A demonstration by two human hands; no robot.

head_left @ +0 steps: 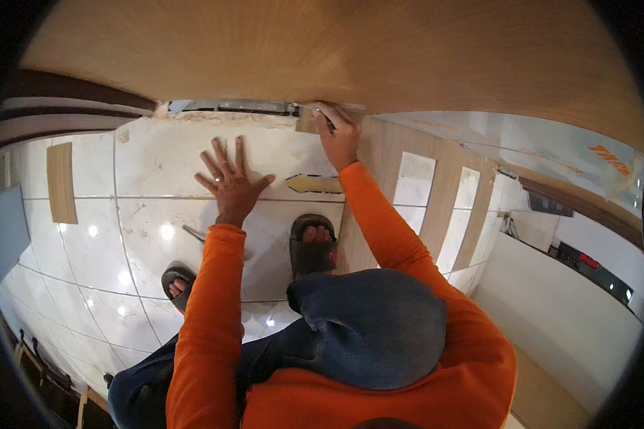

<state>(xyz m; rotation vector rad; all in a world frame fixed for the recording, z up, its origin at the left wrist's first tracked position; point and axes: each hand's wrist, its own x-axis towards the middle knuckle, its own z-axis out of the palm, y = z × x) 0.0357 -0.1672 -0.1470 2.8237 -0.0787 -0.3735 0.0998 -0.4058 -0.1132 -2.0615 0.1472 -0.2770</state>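
Observation:
My left hand (232, 184) lies flat on the white tiled floor (157, 168) with its fingers spread. My right hand (340, 134) is up against the lower edge of a large wood-grain panel (322, 53). Its fingers are curled together, and whatever they grip is too small or hidden to make out. Beside those fingers is a small wooden piece (306, 121). Left of it, a dark gap with a metal strip (254, 108) runs under the panel. Between my hands a yellow arrow-shaped piece (315, 184) lies on the tiles.
A thin tool (194, 234) lies partly behind my left forearm. At the left are a loose wood strip (61, 184) and stacked dark boards (71, 107). A slatted wooden frame (386, 154) lies on the right, near a white cabinet panel (551, 314). My sandalled feet rest on the tiles.

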